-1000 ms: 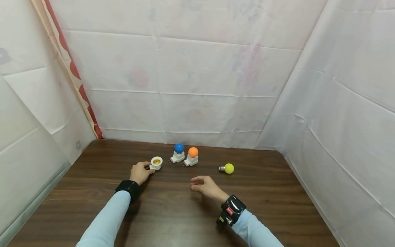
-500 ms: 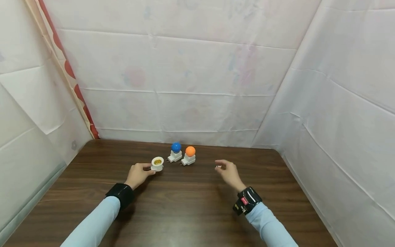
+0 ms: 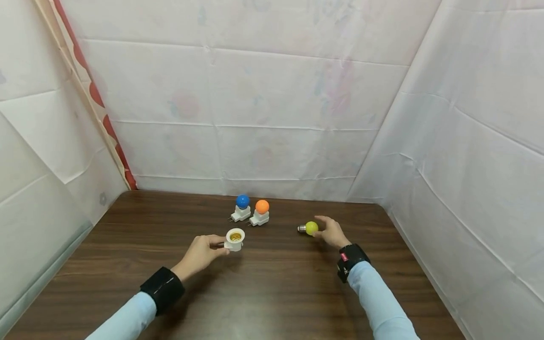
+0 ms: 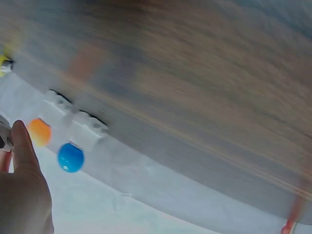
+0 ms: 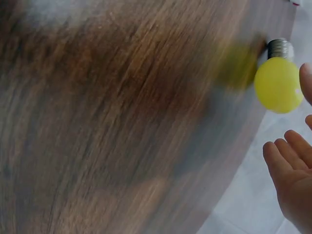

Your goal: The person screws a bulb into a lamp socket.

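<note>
Socket in the left hand, yellow bulb at the right hand.
Head view: the left hand pinches the socket from its side, mouth up, in front of the blue bulb and orange bulb, both upright in white bases; the yellow bulb lies on the counter, screw end towards the socket, and the right hand's thumb and fingers stand apart at its round end. Left wrist view: only a sliver of the socket shows by the fingertips. Right wrist view: the right hand is spread wide beside the yellow bulb, gripping nothing.
</note>
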The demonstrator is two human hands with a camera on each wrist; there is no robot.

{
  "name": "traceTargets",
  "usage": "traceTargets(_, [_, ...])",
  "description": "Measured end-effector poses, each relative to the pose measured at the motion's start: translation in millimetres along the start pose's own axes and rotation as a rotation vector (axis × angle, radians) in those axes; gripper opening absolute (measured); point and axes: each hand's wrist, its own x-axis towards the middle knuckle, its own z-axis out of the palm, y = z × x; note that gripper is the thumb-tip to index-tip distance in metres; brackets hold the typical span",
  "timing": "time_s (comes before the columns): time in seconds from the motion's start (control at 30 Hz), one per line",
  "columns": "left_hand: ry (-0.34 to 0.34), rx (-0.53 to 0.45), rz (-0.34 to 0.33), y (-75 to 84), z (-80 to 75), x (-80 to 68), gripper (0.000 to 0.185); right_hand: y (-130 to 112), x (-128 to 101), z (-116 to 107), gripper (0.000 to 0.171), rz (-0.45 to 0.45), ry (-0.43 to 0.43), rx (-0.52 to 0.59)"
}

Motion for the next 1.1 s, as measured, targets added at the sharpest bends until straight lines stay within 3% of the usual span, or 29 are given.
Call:
traceTargets(0.3, [-0.106,-0.125,0.002,12.3,11.5,-16.1,0.029,6,10,14,0.056,0.024,-0.031,-0.009])
traceTargets(0.53, [-0.091,-0.186,0.001,18.1,14.5,-24.3,0.030,6,13,20,0.049,-0.002,0.004,-0.039])
traceTargets(0.83, [-0.077,-0.236,-0.042,21.4,22.4,-27.7,0.033,-14,-2,16,0.054,-0.067,0.010,0.037])
traceTargets(1.1, [-0.088,-0.308,-0.061,28.1,31.1,-27.0,0.034,-29,-16,9,0.054,-0.184,0.126,0.107])
